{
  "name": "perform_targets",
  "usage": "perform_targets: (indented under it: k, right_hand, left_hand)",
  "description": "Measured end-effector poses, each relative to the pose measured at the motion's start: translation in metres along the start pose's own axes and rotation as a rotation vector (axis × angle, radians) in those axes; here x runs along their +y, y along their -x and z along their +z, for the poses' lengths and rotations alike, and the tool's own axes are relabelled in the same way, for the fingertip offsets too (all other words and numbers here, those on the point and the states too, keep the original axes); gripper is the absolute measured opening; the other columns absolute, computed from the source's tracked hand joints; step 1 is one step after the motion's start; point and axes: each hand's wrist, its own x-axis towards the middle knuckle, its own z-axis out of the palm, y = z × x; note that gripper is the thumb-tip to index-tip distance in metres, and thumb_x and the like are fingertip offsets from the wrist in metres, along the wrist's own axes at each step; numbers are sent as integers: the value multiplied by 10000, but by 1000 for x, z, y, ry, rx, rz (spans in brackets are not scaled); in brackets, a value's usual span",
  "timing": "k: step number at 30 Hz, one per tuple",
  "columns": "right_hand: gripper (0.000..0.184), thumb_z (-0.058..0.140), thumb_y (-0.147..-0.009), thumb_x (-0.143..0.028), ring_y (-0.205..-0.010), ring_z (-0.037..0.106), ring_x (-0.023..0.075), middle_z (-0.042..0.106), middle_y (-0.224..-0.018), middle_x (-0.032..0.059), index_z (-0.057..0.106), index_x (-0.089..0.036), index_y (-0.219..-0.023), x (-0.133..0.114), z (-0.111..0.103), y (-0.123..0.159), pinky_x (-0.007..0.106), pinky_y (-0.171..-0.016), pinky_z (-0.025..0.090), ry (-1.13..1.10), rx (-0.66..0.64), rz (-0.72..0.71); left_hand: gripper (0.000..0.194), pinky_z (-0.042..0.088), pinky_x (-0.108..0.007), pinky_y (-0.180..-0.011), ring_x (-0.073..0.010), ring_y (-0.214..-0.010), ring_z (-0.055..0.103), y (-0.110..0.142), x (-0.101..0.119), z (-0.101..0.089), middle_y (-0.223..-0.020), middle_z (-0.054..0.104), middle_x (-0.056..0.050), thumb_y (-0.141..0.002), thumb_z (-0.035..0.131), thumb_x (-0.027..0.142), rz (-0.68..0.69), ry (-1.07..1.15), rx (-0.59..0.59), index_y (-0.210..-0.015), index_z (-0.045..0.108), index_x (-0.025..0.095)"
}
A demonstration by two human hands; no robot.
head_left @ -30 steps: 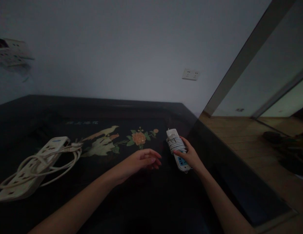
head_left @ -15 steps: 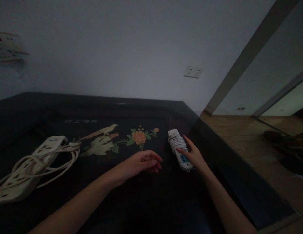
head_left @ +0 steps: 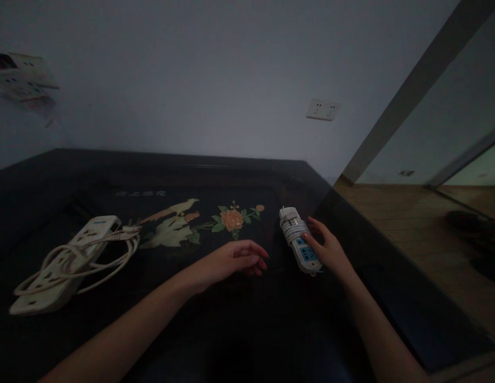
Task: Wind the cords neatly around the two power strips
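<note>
On the dark tabletop (head_left: 239,330) at the right lies a small white power strip (head_left: 308,255) with blue socket faces, its white cord wound round one end and the plug resting on top. My right hand (head_left: 329,247) is at its right side, fingers apart, the thumb tip over the strip's edge and the fingertips beside it; whether the thumb touches is hard to see. Left of that strip, my left hand (head_left: 243,258) hovers above the table with loosely curled, parted fingers and nothing in them. A longer white power strip (head_left: 51,276) lies at the left, its loose cord (head_left: 129,252) looped over it.
A painted bird and flower (head_left: 232,219) decorate the tabletop. Behind it rises a pale wall with a double socket (head_left: 322,109) and, at far left, more socket panels (head_left: 27,80). Wooden floor (head_left: 391,218) and dark items (head_left: 466,221) show beyond the table's right edge.
My right hand has loosened from the small power strip and shifted slightly right, showing more of the blue sockets. The view has turned a little left; my left hand is much the same.
</note>
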Motion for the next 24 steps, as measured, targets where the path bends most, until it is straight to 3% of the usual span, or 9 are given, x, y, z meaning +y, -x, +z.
perform_targets:
  k: [7, 11, 14, 18, 24]
  right_hand:
    - [569, 575, -782, -491, -1144, 557, 309, 584, -1213, 177, 548, -169, -1250, -11, -1, 4, 456, -867, 510, 3, 27, -43]
    - [610, 566, -788, -498, -1163, 534, 322, 557, -1245, 180, 511, -158, -1291, -11, 5, 8, 490, -932, 470, 147, -2, -148]
    - [758, 601, -756, -534, -1243, 467, 349, 458, -1357, 192, 416, -159, -1388, -6, 13, 13, 507, -1003, 414, 315, -62, -230]
    - [876, 643, -711, -473, -1309, 398, 392, 284, -1484, 191, 293, -203, -1468, 7, 22, 14, 511, -981, 437, 421, -100, -258]
    - [767, 567, -736, -412, -1297, 429, 392, 408, -1423, 215, 368, -183, -1440, 30, 21, -4, 472, -941, 457, 384, -96, -316]
  left_hand:
    - [213, 434, -293, -813, -134, -833, 600, 2, 2, 1, -935, 662, -28, -841, 625, 335, 21, -12, -7, -999, 635, 192]
    - [187, 442, -295, -807, -135, -821, 606, 3, 2, 2, -920, 666, -31, -849, 618, 315, 38, -24, -2, -985, 634, 188]
    - [151, 450, -302, -808, -132, -801, 609, 2, 0, 2, -899, 663, -30, -863, 601, 274, 69, -38, -13, -974, 632, 178]
    - [88, 446, -293, -817, -105, -750, 591, 1, 0, 3, -830, 640, -11, -875, 556, 124, 99, -100, 2, -920, 625, 156]
    - [121, 454, -301, -842, -103, -772, 599, 12, 17, 0, -853, 630, -17, -889, 530, 96, 204, -177, 42, -955, 613, 154]
